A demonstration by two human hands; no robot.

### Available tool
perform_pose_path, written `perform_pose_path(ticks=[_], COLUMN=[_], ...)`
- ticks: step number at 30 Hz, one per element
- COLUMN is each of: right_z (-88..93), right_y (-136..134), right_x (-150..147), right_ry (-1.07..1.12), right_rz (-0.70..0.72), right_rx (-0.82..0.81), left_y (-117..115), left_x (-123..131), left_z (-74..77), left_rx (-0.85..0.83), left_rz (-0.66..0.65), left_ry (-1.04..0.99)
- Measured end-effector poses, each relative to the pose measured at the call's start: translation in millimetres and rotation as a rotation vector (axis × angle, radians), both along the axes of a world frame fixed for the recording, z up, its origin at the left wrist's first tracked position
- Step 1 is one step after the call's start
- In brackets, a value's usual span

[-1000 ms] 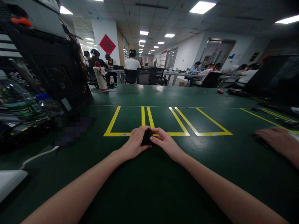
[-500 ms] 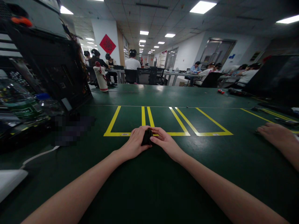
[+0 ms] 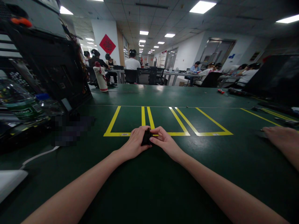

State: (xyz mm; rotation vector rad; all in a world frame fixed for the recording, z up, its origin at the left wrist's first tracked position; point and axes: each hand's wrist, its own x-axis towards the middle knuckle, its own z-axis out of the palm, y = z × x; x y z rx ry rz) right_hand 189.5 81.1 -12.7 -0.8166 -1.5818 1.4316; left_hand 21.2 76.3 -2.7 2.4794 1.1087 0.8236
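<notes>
A small black object (image 3: 146, 137) stands between my two hands, close to the near yellow tape line on the green table (image 3: 149, 183). My left hand (image 3: 135, 141) is wrapped round its left side, the thumb at its lower edge. From the right, my right hand (image 3: 164, 141) pinches the object's right edge between thumb and fingertips. What exactly the right fingertips hold there is too small to tell apart from the black object.
Yellow tape outlines (image 3: 182, 120) mark the table ahead. At left are a bottle (image 3: 22, 107), a black computer case (image 3: 53, 65) and a white cable (image 3: 39, 155). A white cylinder (image 3: 101, 77) stands farther back. Another person's hand (image 3: 280, 137) is at right.
The fingers of my right hand have shifted slightly at the black object's edge. The other person's hand at the right has moved a little to the right and down.
</notes>
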Motion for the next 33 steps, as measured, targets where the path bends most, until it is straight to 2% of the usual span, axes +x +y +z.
perform_pose_path(ticks=[5,10,16,33], right_z=[-0.2,1.5,-1.5,-0.1], right_y=[0.0,-0.6,1.5,-0.6], right_x=[0.2,0.6,-0.1,0.1], right_ry=[-0.026,-0.006,0.02,-0.016], right_rz=[-0.019,0.024,-0.007,-0.023], right_rx=[-0.004,-0.001,0.022,0.031], left_y=[0.0,2.6,4.4,3.7], left_x=[-0.1,0.3,0.9,0.7], left_z=[0.0,-5.5,-8.4,-6.3], left_rx=[-0.02,0.033,0.073,0.034], left_rz=[0.009,0.012,0.009,0.006], left_ry=[0.011,-0.011,-0.003,-0.006])
